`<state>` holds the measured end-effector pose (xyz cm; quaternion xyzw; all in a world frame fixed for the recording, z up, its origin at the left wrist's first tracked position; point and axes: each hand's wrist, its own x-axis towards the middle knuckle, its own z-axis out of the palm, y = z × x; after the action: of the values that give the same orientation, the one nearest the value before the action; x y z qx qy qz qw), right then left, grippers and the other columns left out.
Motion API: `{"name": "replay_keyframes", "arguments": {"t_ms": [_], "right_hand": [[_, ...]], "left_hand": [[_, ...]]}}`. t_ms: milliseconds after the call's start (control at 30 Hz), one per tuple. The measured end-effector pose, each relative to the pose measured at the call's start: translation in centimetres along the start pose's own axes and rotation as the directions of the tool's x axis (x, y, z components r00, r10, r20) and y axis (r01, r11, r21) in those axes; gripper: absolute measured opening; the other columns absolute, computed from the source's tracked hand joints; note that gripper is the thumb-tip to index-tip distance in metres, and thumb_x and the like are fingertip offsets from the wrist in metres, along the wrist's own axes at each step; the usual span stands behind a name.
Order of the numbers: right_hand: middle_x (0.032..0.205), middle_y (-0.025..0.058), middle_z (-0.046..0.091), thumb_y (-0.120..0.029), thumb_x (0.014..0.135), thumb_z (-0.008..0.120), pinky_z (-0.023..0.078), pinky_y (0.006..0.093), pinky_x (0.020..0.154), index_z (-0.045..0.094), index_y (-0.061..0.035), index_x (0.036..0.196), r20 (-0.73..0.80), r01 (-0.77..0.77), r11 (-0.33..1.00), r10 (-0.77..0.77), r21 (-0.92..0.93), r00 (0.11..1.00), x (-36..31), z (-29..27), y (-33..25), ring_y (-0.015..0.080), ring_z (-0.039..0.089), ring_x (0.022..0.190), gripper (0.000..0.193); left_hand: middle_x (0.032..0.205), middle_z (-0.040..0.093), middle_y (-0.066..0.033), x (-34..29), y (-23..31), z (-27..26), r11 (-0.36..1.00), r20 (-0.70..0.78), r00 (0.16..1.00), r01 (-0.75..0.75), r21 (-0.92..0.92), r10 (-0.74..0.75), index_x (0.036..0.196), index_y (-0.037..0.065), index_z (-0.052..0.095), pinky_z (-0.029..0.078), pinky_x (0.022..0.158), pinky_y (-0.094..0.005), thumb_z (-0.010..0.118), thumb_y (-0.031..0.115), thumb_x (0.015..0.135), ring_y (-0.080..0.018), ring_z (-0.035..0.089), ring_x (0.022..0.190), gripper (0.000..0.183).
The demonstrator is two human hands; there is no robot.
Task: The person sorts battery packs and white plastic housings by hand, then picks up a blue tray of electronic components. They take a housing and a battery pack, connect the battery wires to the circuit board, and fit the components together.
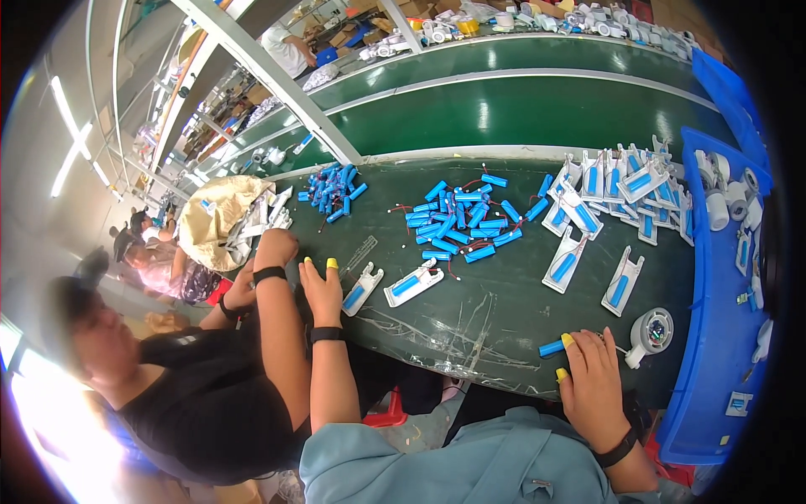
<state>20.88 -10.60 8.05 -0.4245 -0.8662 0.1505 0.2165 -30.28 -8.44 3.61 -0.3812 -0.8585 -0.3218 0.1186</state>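
My left hand (321, 292), with yellow covers on two fingertips, is stretched out and seems to hold nothing. Just right of it lies a white plastic housing (359, 290) with a blue battery in it, and a second such housing (413, 282) rests farther right. My right hand (594, 382) is near the front edge of the table, its fingers spread and lying low, also with yellow tips. A blue cylindrical battery (551, 348) touches its index fingertip, partly covered. Right beside those fingers sits a round white fan-like part (651, 333) with a short neck.
A heap of blue batteries (457, 220) lies mid-table, a smaller pile (334, 190) farther left. Filled white housings (621, 181) are stacked at the far right, next to a blue bin (693, 277). A co-worker's forearm (281, 336) is close by my left arm. Behind runs a green conveyor (520, 109).
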Motion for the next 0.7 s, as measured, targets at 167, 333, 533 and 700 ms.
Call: {"name": "replay_keyframes", "arguments": {"t_ms": [167,333,533,700], "right_hand": [[0.124,0.0194,0.053,-0.001,0.074,0.066,0.028,0.0581,0.118,0.053,0.0037,0.124,-0.029,-0.037,0.999,0.037,0.012,0.999,-0.5,-0.1,-0.1,0.0385,0.052,0.122,0.052],[0.121,0.0178,0.055,0.0,0.073,0.069,0.029,0.0589,0.118,0.056,0.0009,0.121,-0.019,-0.035,0.998,0.036,0.059,0.999,-0.6,0.1,0.1,0.0381,0.052,0.121,0.049],[0.123,0.0173,0.056,-0.001,0.074,0.07,0.03,0.0594,0.117,0.057,-0.0003,0.122,-0.038,-0.109,0.99,0.112,0.088,0.993,0.4,-0.6,0.2,0.041,0.049,0.128,0.05],[0.122,0.0175,0.056,0.0,0.075,0.07,0.032,0.0594,0.116,0.056,0.0005,0.124,-0.073,0.016,0.99,-0.006,0.138,0.997,0.3,0.2,0.6,0.0419,0.048,0.131,0.051]], "left_hand": [[0.142,0.051,-0.0335,1.0,-0.6,0.8,0.994,0.029,0.994,0.105,-0.04,-0.104,0.144,-0.009,0.044,0.041,0.108,-0.0435,0.065,0.041,0.095,-0.0448,0.049,0.133,0.073],[0.131,0.061,-0.0272,-0.1,1.7,-2.3,0.943,-0.087,0.995,0.011,-0.333,-0.042,0.139,-0.009,0.051,0.047,0.1,-0.0404,0.06,0.023,0.1,-0.0367,0.062,0.115,0.051],[0.126,0.064,-0.0221,-3.1,6.8,-2.6,0.482,0.075,0.993,0.108,-0.869,-0.088,0.12,-0.006,0.064,0.054,0.088,-0.033,0.058,0.024,0.099,-0.0261,0.064,0.111,0.038],[0.117,0.069,-0.0171,-11.2,15.9,-6.0,0.468,0.302,0.487,-0.265,-0.843,0.82,0.124,0.001,0.064,0.048,0.096,-0.044,0.063,0.028,0.097,-0.0311,0.063,0.111,0.039]]}}
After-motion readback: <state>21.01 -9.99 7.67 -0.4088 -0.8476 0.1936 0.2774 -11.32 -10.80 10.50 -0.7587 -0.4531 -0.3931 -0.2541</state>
